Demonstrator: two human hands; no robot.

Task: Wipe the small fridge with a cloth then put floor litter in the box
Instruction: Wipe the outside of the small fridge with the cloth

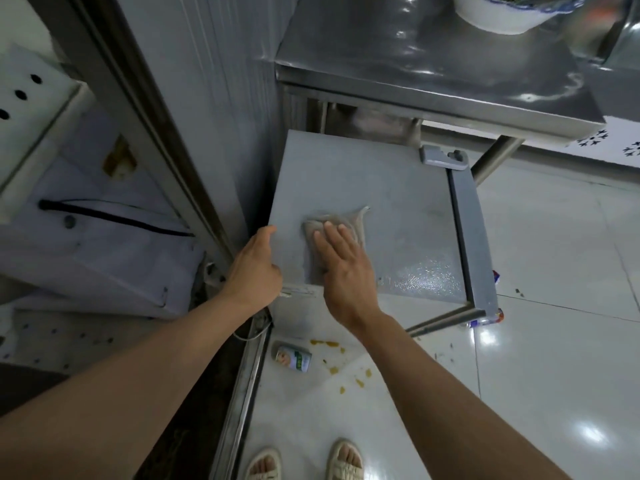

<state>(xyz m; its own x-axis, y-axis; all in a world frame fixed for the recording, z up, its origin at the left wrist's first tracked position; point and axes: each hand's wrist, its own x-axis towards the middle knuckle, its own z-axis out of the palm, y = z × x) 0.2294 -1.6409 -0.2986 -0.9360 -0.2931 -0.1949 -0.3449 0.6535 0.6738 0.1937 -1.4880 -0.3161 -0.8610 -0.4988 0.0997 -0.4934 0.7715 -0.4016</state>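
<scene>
Grey cloth (334, 237) lies flat on top of the small fridge (398, 216) under my right hand (343, 271), fingers straight and pressing, while my left hand (254, 268) curls over the fridge's left edge, and a can (292, 356) lies on the floor (554, 341).

A steel counter (433, 64) fills the upper right, and a white bowl (502, 15) with a blue-patterned rim stands at its far edge, cut off by the frame. One counter leg (495, 161) slants down to the glossy white tiled floor (554, 271). Yellow-brown stains (349, 372) spot the tiles. Pale sandals (346, 459) show at the bottom edge. A white perforated panel (27, 98) sits far left.
</scene>
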